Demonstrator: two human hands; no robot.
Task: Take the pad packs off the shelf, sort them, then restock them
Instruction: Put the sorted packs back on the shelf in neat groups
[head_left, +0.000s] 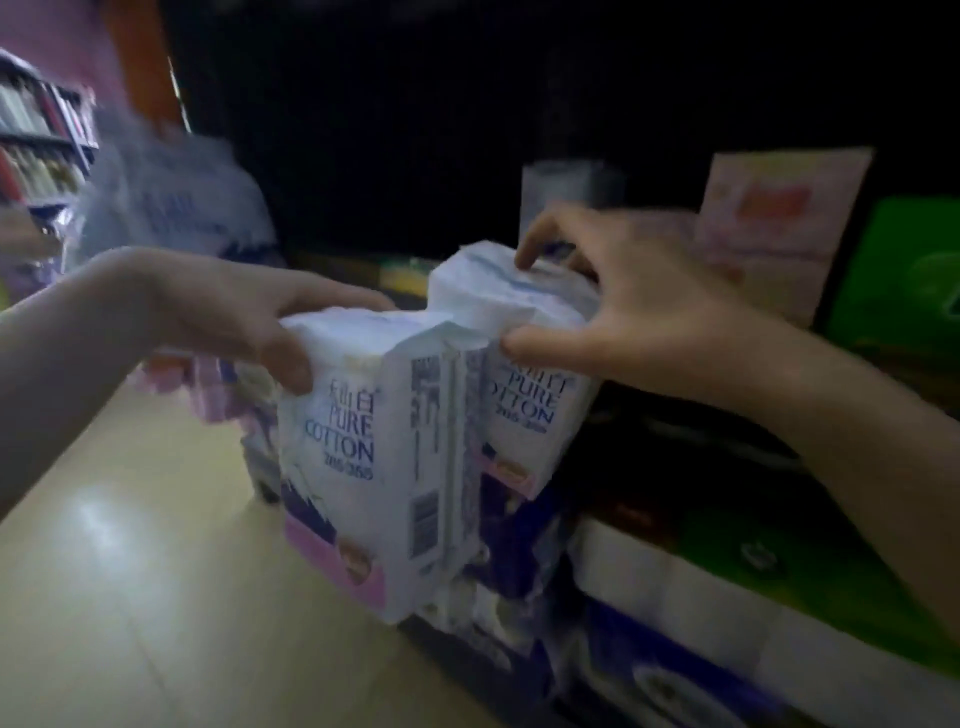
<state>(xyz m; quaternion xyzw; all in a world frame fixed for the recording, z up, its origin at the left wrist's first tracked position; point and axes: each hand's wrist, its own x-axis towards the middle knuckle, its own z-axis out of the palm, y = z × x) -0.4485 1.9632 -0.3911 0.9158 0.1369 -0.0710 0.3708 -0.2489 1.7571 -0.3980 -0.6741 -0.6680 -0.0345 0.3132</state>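
Observation:
Two white pad packs marked PURE COTTON are held side by side in mid-air in front of a dark shelf. My left hand (249, 317) grips the top of the nearer, left pad pack (358, 467), thumb on its front. My right hand (618, 312) grips the top of the right pad pack (530, 410), thumb on the front and fingers over its back edge. Both packs have a pink band at the bottom. The picture is blurred by motion.
More purple and white packs (498, 587) are piled below the held ones. White and blue bundles (701, 623) and green packages (904, 270) fill the shelf at right. Pale floor (130, 571) lies at left; a blurred pack (176, 202) and a far shelf (41, 124) are upper left.

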